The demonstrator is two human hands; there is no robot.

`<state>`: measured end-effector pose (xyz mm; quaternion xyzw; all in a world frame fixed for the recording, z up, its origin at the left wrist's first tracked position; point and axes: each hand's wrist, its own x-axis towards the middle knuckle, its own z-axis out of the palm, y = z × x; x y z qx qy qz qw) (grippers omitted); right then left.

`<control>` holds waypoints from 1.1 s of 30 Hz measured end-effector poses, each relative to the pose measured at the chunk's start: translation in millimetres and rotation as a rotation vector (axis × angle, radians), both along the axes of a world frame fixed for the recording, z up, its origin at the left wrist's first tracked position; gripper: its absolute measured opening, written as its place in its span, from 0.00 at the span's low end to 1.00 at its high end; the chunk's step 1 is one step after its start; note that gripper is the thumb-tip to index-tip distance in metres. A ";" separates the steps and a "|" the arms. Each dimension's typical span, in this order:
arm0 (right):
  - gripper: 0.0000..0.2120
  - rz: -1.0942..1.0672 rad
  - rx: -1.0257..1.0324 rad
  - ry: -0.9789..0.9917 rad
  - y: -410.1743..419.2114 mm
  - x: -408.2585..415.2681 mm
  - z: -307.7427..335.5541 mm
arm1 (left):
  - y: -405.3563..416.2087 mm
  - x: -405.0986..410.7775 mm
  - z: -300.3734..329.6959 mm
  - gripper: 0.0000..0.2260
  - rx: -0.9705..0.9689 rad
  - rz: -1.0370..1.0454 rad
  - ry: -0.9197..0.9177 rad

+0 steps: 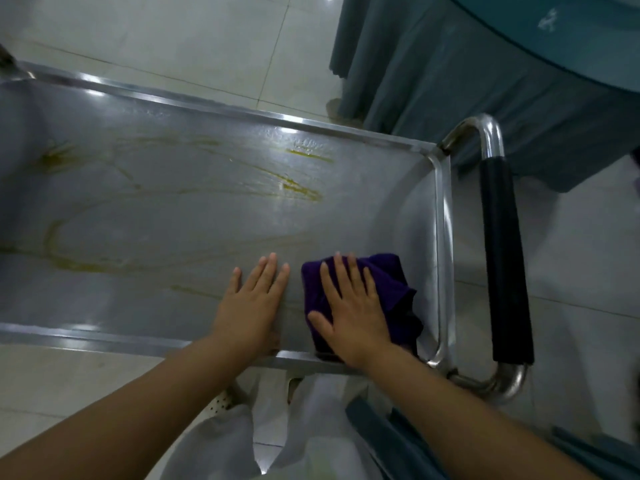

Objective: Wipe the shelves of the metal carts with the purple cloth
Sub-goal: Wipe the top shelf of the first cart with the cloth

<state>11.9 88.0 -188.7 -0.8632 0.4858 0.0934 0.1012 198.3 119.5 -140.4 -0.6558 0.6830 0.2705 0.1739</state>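
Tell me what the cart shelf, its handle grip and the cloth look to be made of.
Cart shelf: polished metal, likely stainless steel; it mirrors the ceiling lights and carries yellowish smears. Handle grip: matte black sleeve, perhaps rubber or foam, over a shiny chrome-like tube. Purple cloth: soft fabric, folded and bunched, possibly microfiber; the right hand presses it flat.

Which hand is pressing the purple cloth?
The right hand, flat on the purple cloth near the cart handle; the left hand rests on bare metal.
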 end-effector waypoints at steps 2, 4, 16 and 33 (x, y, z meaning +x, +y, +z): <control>0.37 0.035 0.031 0.019 39.4 -3.9 -1.8 | 6.4 7.4 0.7 0.49 -0.043 0.019 -0.020; 0.37 0.023 0.083 0.047 59.2 -5.2 1.6 | 9.4 21.6 0.3 0.49 -0.090 0.038 -0.046; 0.36 -0.194 0.025 0.020 -128.5 45.0 3.9 | 5.5 83.8 6.5 0.51 0.092 0.100 -0.198; 0.35 -0.168 -0.002 -0.004 -129.1 71.0 3.2 | 4.1 93.1 -1.4 0.52 0.085 0.161 -0.060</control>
